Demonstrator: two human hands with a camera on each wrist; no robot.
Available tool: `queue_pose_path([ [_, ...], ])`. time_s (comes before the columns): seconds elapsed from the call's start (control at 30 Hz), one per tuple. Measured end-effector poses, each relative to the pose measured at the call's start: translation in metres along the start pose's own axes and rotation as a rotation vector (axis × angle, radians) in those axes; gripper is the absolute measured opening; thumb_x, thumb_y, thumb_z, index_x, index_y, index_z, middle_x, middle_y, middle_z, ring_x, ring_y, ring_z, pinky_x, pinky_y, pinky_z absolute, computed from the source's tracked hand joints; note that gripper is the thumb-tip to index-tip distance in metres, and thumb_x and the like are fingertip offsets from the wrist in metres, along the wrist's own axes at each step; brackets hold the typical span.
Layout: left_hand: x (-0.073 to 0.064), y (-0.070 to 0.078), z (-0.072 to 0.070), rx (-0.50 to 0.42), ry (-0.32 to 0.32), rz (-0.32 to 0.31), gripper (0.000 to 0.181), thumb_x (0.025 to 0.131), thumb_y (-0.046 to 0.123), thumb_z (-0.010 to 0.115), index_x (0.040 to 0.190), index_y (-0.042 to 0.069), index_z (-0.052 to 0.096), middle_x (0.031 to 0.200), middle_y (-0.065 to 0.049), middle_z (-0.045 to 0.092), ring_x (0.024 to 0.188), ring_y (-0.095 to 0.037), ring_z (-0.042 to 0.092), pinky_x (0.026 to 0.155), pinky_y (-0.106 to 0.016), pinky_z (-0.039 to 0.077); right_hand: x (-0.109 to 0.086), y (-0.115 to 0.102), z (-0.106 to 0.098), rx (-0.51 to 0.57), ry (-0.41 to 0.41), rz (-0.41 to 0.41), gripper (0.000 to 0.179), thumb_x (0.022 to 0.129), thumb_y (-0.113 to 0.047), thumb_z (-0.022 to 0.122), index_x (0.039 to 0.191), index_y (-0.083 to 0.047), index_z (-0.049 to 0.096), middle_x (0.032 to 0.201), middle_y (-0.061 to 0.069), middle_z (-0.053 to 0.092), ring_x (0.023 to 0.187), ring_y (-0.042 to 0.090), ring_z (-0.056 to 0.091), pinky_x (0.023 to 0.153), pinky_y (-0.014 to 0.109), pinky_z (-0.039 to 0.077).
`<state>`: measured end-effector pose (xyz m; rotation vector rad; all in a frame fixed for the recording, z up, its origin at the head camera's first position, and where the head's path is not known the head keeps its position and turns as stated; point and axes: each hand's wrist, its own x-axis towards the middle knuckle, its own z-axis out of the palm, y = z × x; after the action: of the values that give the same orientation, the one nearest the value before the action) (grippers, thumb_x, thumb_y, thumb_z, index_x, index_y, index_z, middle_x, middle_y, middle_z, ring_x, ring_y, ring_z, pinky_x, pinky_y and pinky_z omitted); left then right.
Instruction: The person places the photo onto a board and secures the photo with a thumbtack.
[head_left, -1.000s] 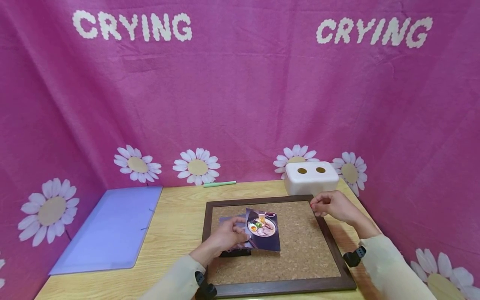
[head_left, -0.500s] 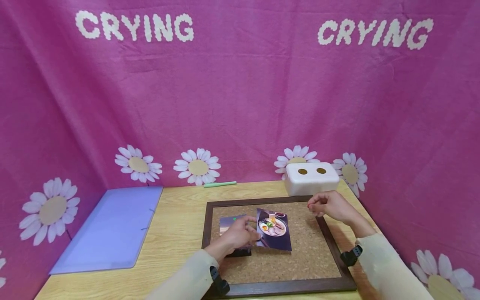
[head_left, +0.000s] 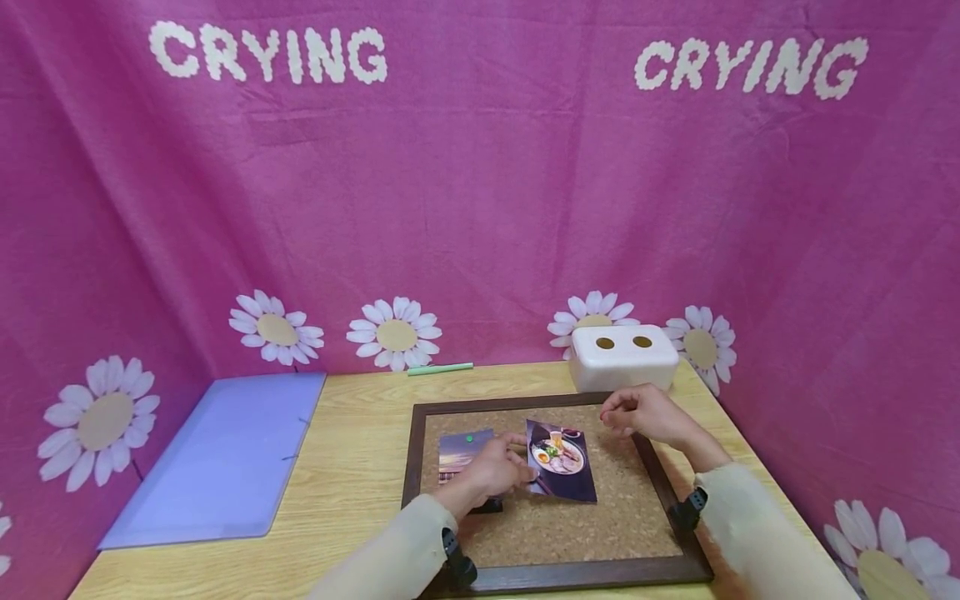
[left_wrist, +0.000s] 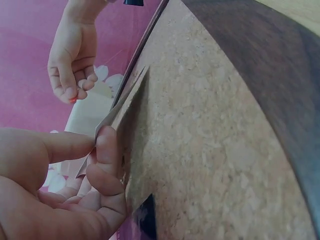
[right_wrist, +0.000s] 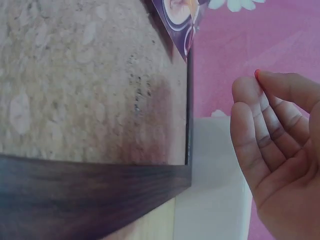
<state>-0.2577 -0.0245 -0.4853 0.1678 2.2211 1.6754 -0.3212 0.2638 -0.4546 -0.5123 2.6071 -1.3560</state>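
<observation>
My left hand (head_left: 495, 471) pinches the left edge of a photo of a ramen bowl (head_left: 558, 462) between thumb and fingers. In the left wrist view the photo slants just over the corkboard (head_left: 600, 533); whether its edge touches the cork I cannot tell. A second photo, of a purple sky (head_left: 457, 454), lies on the board's left part with a green push pin (head_left: 470, 438) at its top, partly hidden by my left hand. My right hand (head_left: 651, 417) is above the board's upper right corner, pinching a small red push pin (right_wrist: 257, 74) whose shape is mostly covered by the fingertips.
Behind the board's right corner stands a white box (head_left: 625, 358) with two round holes. A green pen-like stick (head_left: 440, 368) lies along the table's back edge. At the left is a translucent purple folder (head_left: 225, 450). Pink cloth (head_left: 480, 208) encloses the table.
My left hand has carried the ramen photo rightward across the board, uncovering more of the pinned photo. My right hand has come a little left, toward the ramen photo, with the red push pin.
</observation>
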Motion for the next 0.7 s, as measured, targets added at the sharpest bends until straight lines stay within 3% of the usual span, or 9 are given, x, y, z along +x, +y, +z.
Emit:
queue_pose_path([
  [0.3, 0.005, -0.001, 0.007, 0.029, 0.006, -0.014, 0.047, 0.088, 0.001, 0.071, 0.131, 0.003, 0.052, 0.081, -0.008, 0.066, 0.062, -0.013, 0.059, 0.054, -0.024, 0.044, 0.01, 0.003, 0.014, -0.073, -0.03, 0.015, 0.012, 0.094, -0.004, 0.06, 0.096, -0.002, 0.072, 0.085, 0.009, 0.073, 0.071, 0.017, 0.069, 0.063, 0.037, 0.058],
  [0.7, 0.007, 0.001, 0.013, 0.038, -0.007, -0.045, 0.052, 0.087, 0.001, 0.073, 0.134, -0.002, 0.05, 0.071, -0.01, 0.068, 0.052, -0.011, 0.059, 0.05, -0.024, 0.054, 0.024, 0.006, 0.034, -0.024, -0.127, 0.013, 0.011, 0.091, -0.003, 0.064, 0.095, 0.004, 0.071, 0.082, 0.011, 0.071, 0.068, 0.018, 0.067, 0.061, 0.033, 0.058],
])
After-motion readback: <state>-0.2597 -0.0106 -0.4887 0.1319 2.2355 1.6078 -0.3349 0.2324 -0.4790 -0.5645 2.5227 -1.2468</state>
